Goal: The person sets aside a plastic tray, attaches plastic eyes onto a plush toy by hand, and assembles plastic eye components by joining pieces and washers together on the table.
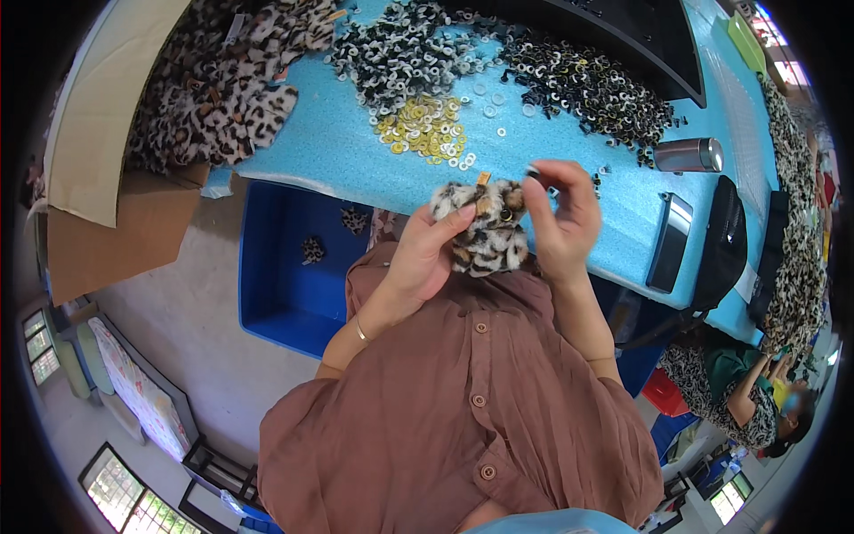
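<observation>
at left a heap of spotted plush (pixel 218 111) sits, seemingly unworked; two small spotted bundles (pixel 312 250) lie in the blue bin (pixel 265 267), perhaps done. the left hand (pixel 427 254) pinches a plush piece (pixel 489 245) above the lap, one dark eye (pixel 507 214) showing; the right hand (pixel 569 218) pinches a small dark part (pixel 532 171), apparently not yet fitted.

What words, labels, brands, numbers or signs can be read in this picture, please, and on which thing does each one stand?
There are none that I can read.
Orange tag on the furry leopard-print piece: too small to tell whether it bears any print.
Metal cup on the table: no readable text on the side that shows.
Cardboard box: no readable text on the visible sides.
</observation>
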`<act>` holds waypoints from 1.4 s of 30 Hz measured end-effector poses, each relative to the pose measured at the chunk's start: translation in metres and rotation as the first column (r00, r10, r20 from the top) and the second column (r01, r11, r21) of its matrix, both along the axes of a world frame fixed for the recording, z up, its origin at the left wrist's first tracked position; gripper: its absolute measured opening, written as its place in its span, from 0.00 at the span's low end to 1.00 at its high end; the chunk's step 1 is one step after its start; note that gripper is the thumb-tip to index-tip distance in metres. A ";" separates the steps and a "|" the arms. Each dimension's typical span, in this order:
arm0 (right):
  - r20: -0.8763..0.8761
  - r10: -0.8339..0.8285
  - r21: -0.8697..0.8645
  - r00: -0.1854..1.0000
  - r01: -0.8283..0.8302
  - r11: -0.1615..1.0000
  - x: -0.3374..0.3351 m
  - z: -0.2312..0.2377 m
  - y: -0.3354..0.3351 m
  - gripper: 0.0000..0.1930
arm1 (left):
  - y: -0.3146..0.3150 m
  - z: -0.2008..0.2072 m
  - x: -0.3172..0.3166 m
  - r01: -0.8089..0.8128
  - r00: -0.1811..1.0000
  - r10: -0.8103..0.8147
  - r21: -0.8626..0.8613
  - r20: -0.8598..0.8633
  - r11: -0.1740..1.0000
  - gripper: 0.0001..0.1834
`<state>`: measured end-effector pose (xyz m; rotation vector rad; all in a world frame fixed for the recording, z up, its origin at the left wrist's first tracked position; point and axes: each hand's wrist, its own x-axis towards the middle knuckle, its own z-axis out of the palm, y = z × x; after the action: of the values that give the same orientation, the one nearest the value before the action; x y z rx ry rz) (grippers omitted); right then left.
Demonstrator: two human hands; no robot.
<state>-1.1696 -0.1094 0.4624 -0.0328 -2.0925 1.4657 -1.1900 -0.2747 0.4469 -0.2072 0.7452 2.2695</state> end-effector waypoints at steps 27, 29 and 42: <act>0.270 0.277 0.076 0.922 -0.307 0.948 0.032 0.016 -0.005 0.10 | -0.009 -0.001 0.005 -0.128 0.926 0.006 -0.297 -0.378 0.946 0.08; 0.291 0.282 0.097 0.914 -0.322 0.942 0.033 0.017 -0.002 0.10 | -0.019 0.003 -0.001 0.044 0.871 -0.196 -0.325 -0.450 0.945 0.10; -0.277 0.216 0.695 0.936 0.040 0.718 0.039 0.002 0.001 0.13 | -0.024 0.001 0.006 -0.597 0.012 -0.284 -0.234 -0.959 0.767 0.16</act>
<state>-1.1303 -0.1080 0.4647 0.5850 -2.2242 0.5731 -1.1835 -0.2986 0.4475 1.3734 2.3779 1.9164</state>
